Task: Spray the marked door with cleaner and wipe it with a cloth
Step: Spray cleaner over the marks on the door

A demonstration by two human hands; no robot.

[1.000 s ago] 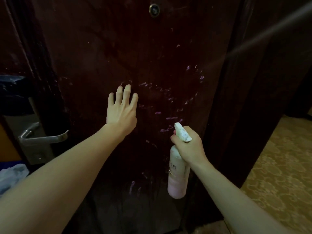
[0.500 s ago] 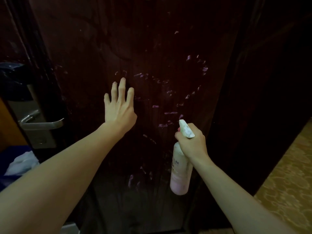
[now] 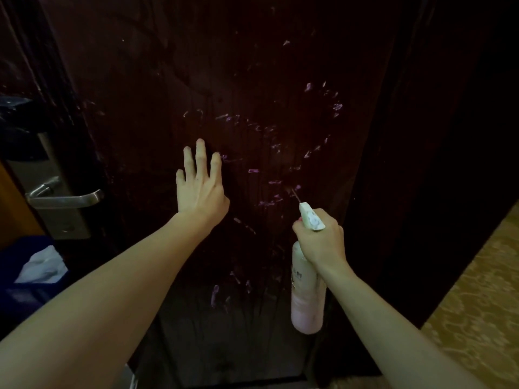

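Observation:
A dark brown door point(image 3: 157, 80) fills the view, with scattered pale purple marks point(image 3: 335, 106) across its middle and lower part. My left hand point(image 3: 200, 186) lies flat against the door with straight fingers, just left of the marks. My right hand point(image 3: 320, 240) grips the neck of a pink and white spray bottle point(image 3: 307, 304). Its white nozzle points at the marks, and a thin jet of spray leaves it toward the door. A white cloth point(image 3: 42, 266) lies low at the left on something dark blue.
A silver lever handle point(image 3: 66, 199) on a metal plate sits at the door's left edge. The dark door frame point(image 3: 407, 164) runs down the right side. Patterned yellow carpet point(image 3: 477, 304) covers the floor at lower right.
The view has tilted downward, so the peephole has left the top of the frame. Both hands stay in about the same place. A jet of spray now comes from the nozzle.

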